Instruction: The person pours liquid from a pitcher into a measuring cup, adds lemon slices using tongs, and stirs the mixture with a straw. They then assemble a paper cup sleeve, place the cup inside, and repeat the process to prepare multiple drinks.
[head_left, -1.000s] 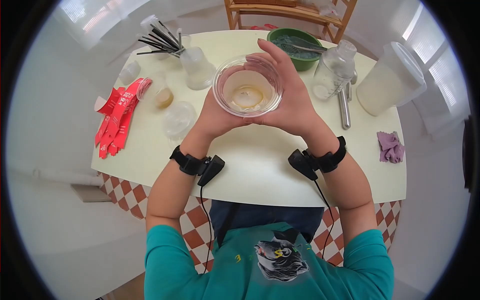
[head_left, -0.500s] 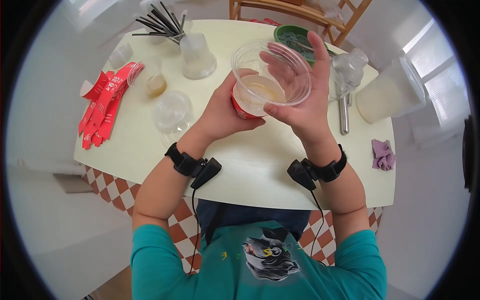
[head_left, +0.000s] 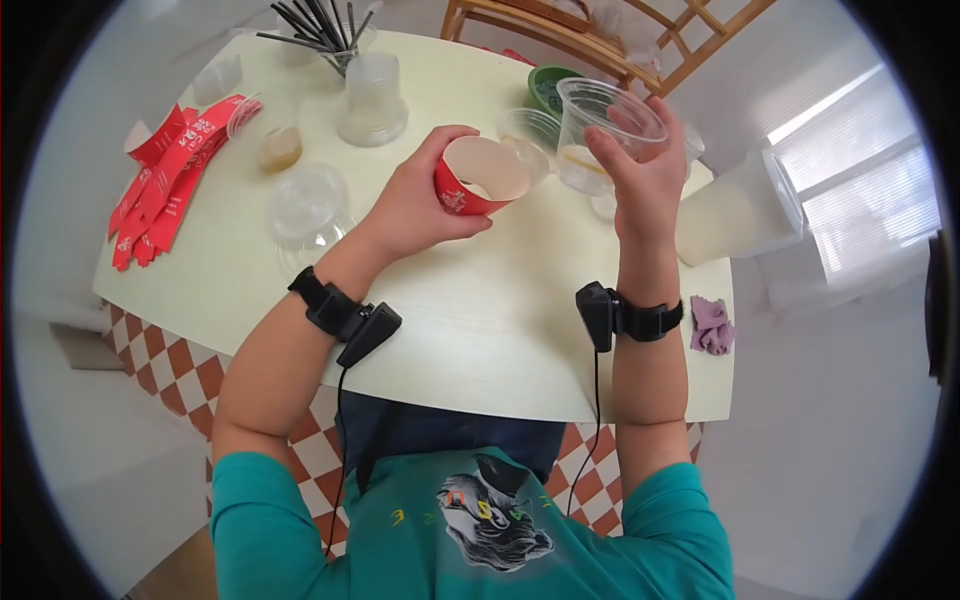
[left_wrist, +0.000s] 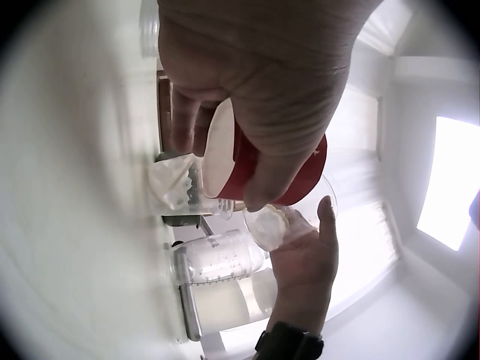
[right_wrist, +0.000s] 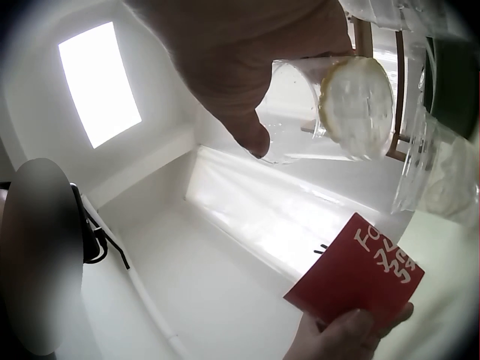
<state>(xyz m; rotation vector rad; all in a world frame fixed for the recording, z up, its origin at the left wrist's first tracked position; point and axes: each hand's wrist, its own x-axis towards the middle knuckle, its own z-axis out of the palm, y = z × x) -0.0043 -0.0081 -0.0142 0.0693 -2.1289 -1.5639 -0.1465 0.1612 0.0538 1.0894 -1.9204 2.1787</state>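
Observation:
In the head view my left hand (head_left: 415, 205) grips a red paper cup sleeve (head_left: 460, 200) with white lettering and a white inside, tilted above the table. Thumb and fingers wrap round its outside, as the left wrist view also shows. To its right, my right hand (head_left: 645, 190) holds a clear plastic cup (head_left: 588, 165) by the side, thumb near the rim. A pale, yellowish-edged layer shows at the cup's bottom in the right wrist view. Sleeve and cup are apart. Behind them stands another clear cup (head_left: 528, 130) on the table.
Flat red sleeves (head_left: 165, 190) lie at the left, near clear dome lids (head_left: 306, 205). Black straws (head_left: 318, 28) and upturned clear cups (head_left: 373, 100) stand at the back. A green bowl (head_left: 545, 90), a translucent pitcher (head_left: 735, 215) and a purple cloth (head_left: 712, 325) are at the right.
Both hands were together on the clear cup; it then rose tilted out of the red sleeve. Now the right hand has carried the cup rightward, while the left keeps the sleeve.

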